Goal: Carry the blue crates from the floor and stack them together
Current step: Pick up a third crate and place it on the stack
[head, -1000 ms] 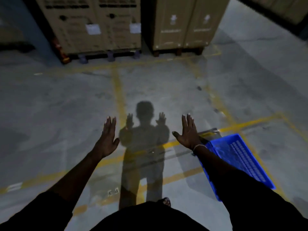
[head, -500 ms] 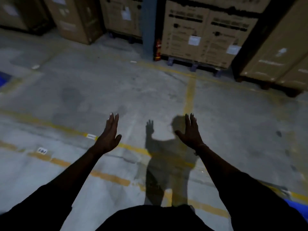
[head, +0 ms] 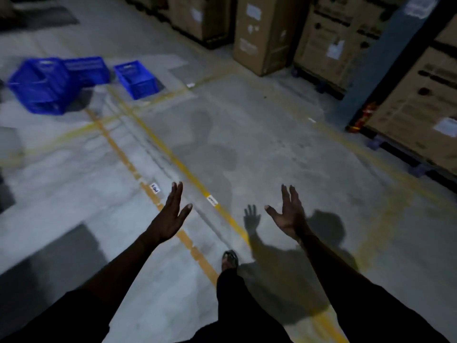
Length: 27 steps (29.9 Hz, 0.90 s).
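Blue plastic crates stand on the concrete floor at the far left. A tall stack of crates (head: 39, 85) is nearest the left edge, another crate (head: 86, 69) sits right behind it, and a single low crate (head: 137, 79) stands apart to their right. My left hand (head: 173, 216) and my right hand (head: 288, 215) are held out in front of me, fingers spread, palms facing each other, with nothing in them. Both hands are far from the crates.
Tall cardboard boxes (head: 262, 33) on pallets line the back and right side. A blue steel post (head: 385, 60) with a red extinguisher (head: 363, 117) at its foot stands at the right. Yellow floor lines (head: 173, 157) run diagonally across the floor. My foot (head: 230, 259) steps forward.
The view has swung left: the crate at my right side is out of sight and the crates at the far left have come into view. Both hands stay open and empty.
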Each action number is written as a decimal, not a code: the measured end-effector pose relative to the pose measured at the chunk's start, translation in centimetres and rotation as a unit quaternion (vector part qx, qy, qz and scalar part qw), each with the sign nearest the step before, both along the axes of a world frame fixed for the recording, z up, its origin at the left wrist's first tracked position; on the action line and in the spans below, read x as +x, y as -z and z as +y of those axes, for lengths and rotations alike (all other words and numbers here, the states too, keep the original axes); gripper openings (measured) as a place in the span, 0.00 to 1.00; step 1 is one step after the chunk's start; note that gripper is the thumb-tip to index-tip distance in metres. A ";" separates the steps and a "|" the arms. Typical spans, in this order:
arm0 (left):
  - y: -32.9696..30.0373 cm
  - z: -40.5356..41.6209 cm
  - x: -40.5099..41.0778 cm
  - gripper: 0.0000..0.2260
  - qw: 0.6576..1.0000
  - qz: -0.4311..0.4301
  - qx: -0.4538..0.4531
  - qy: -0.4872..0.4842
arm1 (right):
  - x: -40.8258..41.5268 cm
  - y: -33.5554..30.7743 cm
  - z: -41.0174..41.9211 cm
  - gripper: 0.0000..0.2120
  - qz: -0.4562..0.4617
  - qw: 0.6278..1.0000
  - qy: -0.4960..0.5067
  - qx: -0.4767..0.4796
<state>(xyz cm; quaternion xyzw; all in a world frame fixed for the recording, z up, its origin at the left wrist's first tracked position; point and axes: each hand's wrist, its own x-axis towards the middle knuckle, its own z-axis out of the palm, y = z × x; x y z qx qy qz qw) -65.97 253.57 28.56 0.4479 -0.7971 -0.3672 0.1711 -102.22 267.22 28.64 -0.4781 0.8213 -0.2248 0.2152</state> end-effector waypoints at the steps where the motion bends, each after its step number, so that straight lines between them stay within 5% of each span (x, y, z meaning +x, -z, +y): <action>1: -0.1 -1.4 0.8 0.33 1.000 0.004 0.005 -0.018 | 0.3 0.3 -2.9 0.45 -0.008 1.000 -0.016 0.005; 15: -5.0 -27.0 6.3 0.34 0.980 0.016 0.028 -0.195 | 4.0 -2.8 -41.9 0.45 -0.110 0.982 -0.151 0.033; 27: -1.9 -51.6 14.7 0.33 0.954 0.068 0.035 -0.290 | 12.8 -2.6 -73.1 0.44 -0.108 0.971 -0.213 0.025</action>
